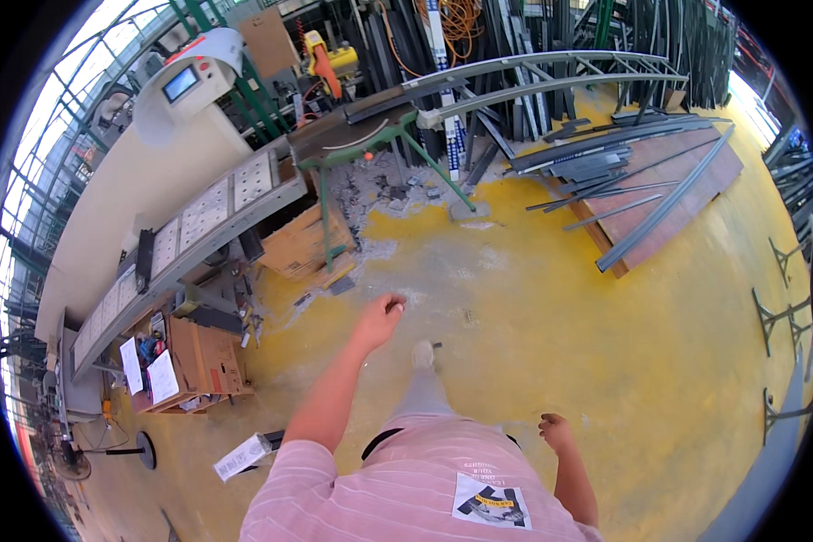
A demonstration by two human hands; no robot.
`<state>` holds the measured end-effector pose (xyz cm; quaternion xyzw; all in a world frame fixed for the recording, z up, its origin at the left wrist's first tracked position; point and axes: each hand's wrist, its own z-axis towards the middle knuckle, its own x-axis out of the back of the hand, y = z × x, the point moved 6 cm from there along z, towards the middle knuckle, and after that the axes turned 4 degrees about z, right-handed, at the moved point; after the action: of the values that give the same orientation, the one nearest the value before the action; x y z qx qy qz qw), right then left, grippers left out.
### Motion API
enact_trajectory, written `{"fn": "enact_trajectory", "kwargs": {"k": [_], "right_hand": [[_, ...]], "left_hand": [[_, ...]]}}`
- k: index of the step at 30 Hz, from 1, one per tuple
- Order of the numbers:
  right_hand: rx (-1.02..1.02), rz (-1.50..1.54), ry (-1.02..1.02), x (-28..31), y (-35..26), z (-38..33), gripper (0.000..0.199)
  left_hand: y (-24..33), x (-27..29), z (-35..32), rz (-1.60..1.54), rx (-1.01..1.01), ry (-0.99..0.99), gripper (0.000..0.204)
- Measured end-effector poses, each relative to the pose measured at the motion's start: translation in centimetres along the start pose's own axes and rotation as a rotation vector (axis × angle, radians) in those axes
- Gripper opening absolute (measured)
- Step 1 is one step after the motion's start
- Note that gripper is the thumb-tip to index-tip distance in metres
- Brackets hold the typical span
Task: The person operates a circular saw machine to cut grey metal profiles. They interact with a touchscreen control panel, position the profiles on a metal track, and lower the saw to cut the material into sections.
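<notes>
Grey profiles (590,165) shared a board (712,175), probably for support. The left hand (382,318) curled closed, seemingly empty. Whether the right hand (556,430) gripped anything was unclear.

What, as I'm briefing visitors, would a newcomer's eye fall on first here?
Probably the broad yellow floor across the middle. Next, perhaps, the long grey strips strewn over a low reddish platform at upper right, and the bright orange coil at top centre.

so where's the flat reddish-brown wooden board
In the head view, the flat reddish-brown wooden board lies at upper right, partly covered by long grey strips, ahead of the right hand.
</notes>
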<state>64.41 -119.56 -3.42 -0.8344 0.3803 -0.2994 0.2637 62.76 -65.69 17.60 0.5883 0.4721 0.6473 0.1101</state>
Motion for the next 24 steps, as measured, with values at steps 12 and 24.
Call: {"fn": "enact_trajectory", "kwargs": {"k": [12,24], "right_hand": [[-0.333,0.221,0.174,4.4,-11.5,25.4,0.032],[-0.153,-0.103,0.205,12.8,-46.0,42.2,0.032]], "left_hand": [[-0.1,0.6,64.6,0.461,-0.232,0.334,0.035],[-0.7,1.5,93.0,1.122,0.081,0.212,0.046]]}}
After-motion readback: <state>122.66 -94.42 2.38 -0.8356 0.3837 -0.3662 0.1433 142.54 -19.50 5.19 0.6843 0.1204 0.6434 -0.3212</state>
